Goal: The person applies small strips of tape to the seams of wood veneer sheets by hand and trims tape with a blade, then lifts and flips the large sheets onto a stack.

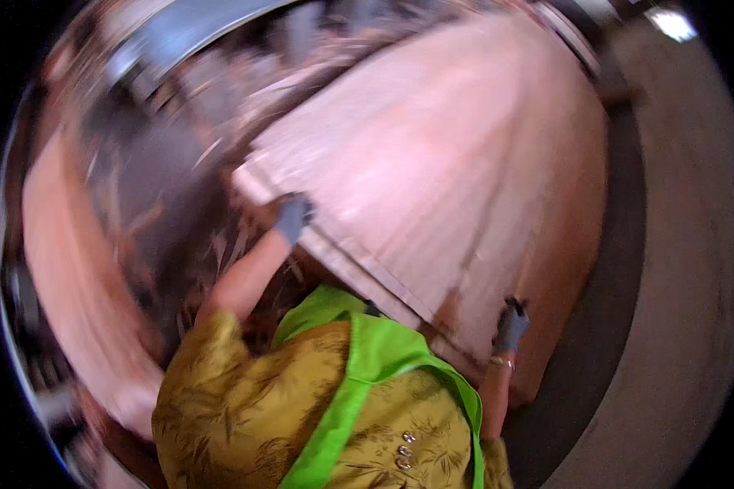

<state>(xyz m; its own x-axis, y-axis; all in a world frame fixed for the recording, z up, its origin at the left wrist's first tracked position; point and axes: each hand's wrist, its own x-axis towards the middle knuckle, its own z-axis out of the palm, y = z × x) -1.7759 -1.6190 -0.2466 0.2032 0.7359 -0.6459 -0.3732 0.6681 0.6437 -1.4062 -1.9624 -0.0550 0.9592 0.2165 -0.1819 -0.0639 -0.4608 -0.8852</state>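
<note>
A stack of large, thin, pinkish-tan wood veneer sheets [432,138] lies in front of me, its near edge slanting down to the right. My left hand [294,217], in a grey glove, is closed over that edge near the left corner. The thumb and fingertips are partly hidden by the sheet and the blur. Farther right, my gloved right hand [510,328] is on or just over the top sheet, close to its near right part. Motion smears its dark fingertips, and I cannot tell if they grip anything. A dark streak runs along the top sheet.
Another pale wood stack [81,277] curves along the left side. Between the stacks, broken veneer scraps [147,216] litter the dark floor. A grey-blue metal part [187,37] stands at the far left. Grey floor [685,204] stretches along the right.
</note>
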